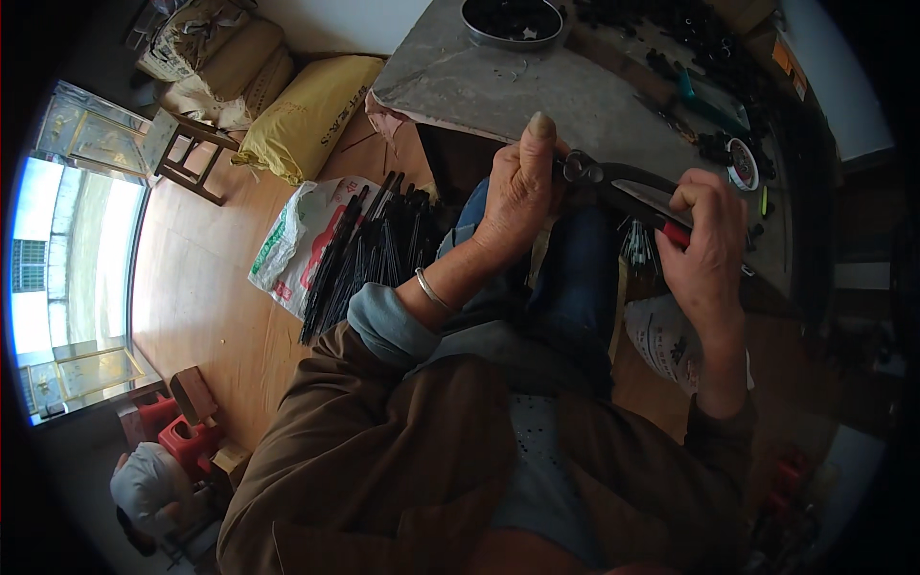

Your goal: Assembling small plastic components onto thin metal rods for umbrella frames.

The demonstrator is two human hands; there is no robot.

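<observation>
Grasping a black-and-red tool (639,204) near the table edge (433,109) is the right grip (709,235); I cannot tell the left grip (520,192).

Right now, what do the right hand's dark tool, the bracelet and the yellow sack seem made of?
Dark tool: probably satin metal, given its grey sheen.
Bracelet: likely polished silvery metal, from its bright highlight.
Yellow sack: perhaps woven plastic, slightly glossy, judging by its stiff creases.
</observation>
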